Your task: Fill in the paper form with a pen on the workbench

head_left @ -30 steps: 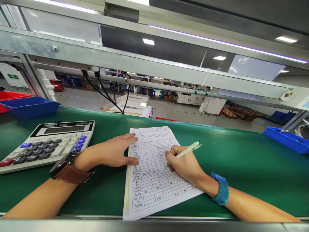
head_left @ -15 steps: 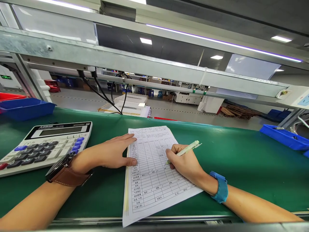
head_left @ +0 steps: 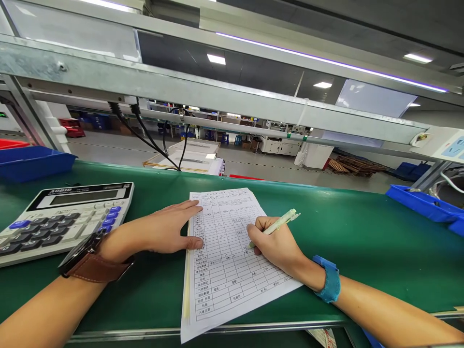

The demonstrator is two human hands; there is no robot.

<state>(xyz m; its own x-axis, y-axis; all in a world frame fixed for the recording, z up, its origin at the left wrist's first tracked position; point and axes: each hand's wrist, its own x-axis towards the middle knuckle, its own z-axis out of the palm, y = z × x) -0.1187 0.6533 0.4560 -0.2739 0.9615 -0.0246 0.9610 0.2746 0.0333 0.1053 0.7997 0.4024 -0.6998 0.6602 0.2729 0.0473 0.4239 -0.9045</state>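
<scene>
Two hands work over one printed form [head_left: 228, 256], which lies on the green surface [head_left: 362, 251] at about 6 o'clock from the view's centre, its near edge hanging slightly past the metal rim. Left hand [head_left: 159, 232] rests flat and spread, fingers pressing the sheet's left margin at 9 o'clock of the page. Right hand [head_left: 277, 244] is clenched around a pale green pen [head_left: 275, 226], tip on a mid-page row, barrel slanting toward 2 o'clock. Brown-strapped watch [head_left: 92, 258] on the left wrist, blue wristband [head_left: 328, 280] on the right.

Calculator [head_left: 61, 217] sits at 9 o'clock, just beside the left forearm. Blue bins at far left [head_left: 32, 164] and far right [head_left: 424, 205].

Judgement: the sheets are thin, light and limp, likely to slide on the smooth mat unless pinned; best held flat by a margin or lifted at a corner. Pen is stiff and light, gripped low near the tip.
</scene>
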